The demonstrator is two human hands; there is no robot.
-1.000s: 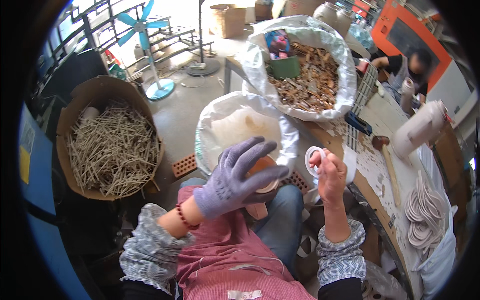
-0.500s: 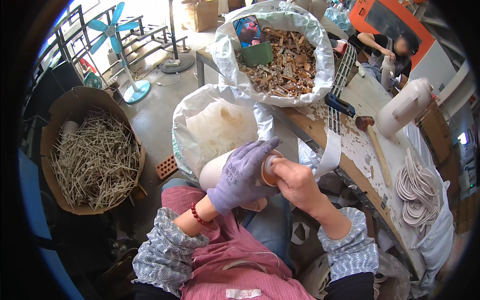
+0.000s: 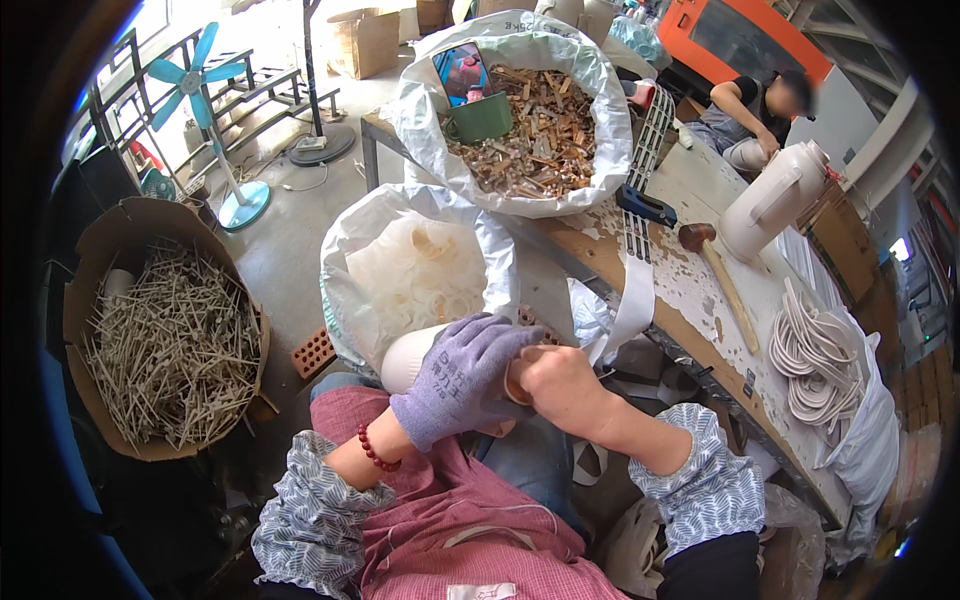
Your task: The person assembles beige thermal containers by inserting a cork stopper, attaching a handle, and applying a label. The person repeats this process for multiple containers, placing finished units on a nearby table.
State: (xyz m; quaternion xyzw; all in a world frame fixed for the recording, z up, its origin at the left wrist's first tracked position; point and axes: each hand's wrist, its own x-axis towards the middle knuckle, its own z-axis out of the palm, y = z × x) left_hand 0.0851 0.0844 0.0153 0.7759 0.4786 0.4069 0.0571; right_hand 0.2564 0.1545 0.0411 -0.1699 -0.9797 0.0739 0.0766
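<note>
Small tan round part (image 3: 520,372) sits over the lap, clamped between gloved left hand (image 3: 462,382) and bare right hand (image 3: 562,388), pressed together. Looks light, rigid; grip by rim. White rings bag (image 3: 420,265) just ahead.

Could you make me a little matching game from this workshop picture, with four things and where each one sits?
Things:
1. mallet
2. green cup
3. blue fan
4. cardboard box of sticks

Places:
A. on the floor to the person's left
B. in the sack of wood pieces
C. on the workbench
D. standing on the floor, far left

Pairs: 1-C, 2-B, 3-D, 4-A
</note>
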